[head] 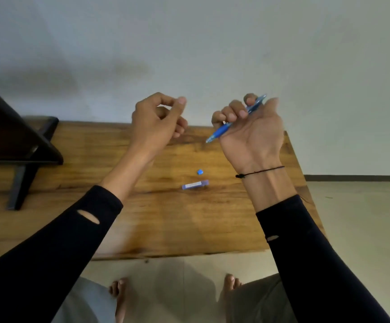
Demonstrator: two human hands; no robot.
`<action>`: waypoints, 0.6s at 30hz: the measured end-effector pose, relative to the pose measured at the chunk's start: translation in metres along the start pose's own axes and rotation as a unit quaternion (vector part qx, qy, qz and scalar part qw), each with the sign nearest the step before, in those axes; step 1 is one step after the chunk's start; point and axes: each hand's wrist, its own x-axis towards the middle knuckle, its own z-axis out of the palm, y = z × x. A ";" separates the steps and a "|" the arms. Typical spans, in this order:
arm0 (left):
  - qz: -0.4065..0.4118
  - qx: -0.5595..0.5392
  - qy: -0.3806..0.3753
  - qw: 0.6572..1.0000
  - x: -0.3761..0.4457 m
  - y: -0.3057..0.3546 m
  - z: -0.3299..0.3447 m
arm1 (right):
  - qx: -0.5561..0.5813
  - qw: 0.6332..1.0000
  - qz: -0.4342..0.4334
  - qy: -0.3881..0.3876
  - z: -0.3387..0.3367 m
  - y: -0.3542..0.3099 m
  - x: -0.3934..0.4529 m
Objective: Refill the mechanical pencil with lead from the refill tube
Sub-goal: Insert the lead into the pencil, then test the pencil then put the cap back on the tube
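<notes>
- A person seated at a wooden table (119, 159) holds a blue mechanical pencil (233, 123) in the right hand (250, 131), fingers wrapped around the barrel, writing tip slanting down and to the left, rear end raised near the thumb.
- The left hand (156, 120) hovers beside it, apart from the pencil, thumb and forefinger pinched together; whether a stick of lead sits between them is too fine to tell.
- The refill tube (195, 184) lies flat on the table below the hands, touched by neither.
- A small blue cap (199, 171) rests just beyond the tube; it cannot be told whether it belongs to the pencil or the tube.
- Judging by the loose cap and the pinching fingers, the opening steps appear done and the work looks near its midpoint.
- Likely still ahead: feeding lead into the pencil's rear end, then putting the cap back and closing the tube.
</notes>
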 end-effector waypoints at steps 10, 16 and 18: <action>0.063 -0.055 0.101 0.991 0.000 0.051 -0.007 | 0.150 0.974 -0.028 -0.168 0.080 -0.054 -0.064; 0.104 -0.079 0.088 0.988 -0.003 0.062 -0.003 | 0.166 0.970 -0.050 -0.171 0.090 -0.068 -0.075; 0.109 -0.084 0.090 0.986 -0.002 0.064 -0.005 | 0.158 0.971 -0.055 -0.168 0.090 -0.068 -0.077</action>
